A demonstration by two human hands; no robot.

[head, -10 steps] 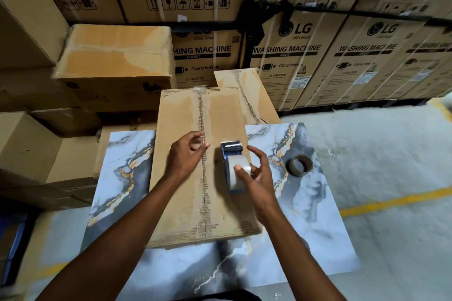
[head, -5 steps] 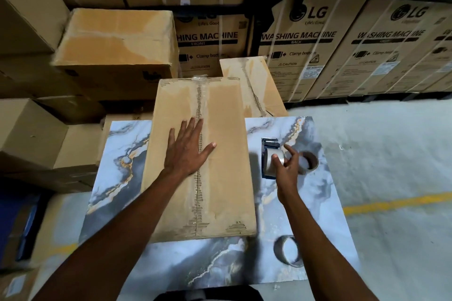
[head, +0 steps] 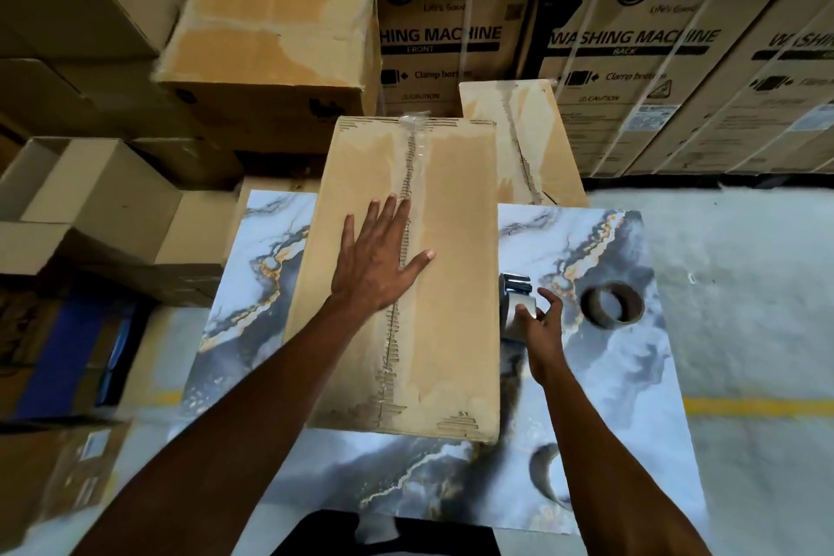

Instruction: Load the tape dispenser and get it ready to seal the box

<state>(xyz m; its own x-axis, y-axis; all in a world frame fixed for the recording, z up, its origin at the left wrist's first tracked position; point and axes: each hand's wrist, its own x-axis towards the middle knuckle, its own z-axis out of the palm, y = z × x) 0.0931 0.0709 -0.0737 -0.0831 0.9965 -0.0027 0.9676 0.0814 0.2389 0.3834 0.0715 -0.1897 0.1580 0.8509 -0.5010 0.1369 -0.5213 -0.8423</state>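
Left hand point(head: 377, 260) lies flat, fingers spread, on the box point(head: 451, 284). Right hand point(head: 541, 330) closes around the tape dispenser point(head: 516, 300), standing on the bench point(head: 632, 375) just beside the box. Loading appears done; next, tape end meets seam.

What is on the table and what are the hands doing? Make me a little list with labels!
table: marble-look top
box: long cardboard box lying on the table, seam facing up
left hand: flat on the box, fingers spread
right hand: holding the tape dispenser just right of the box
brown ring: empty tape core on the table, further right
background: stacked cartons
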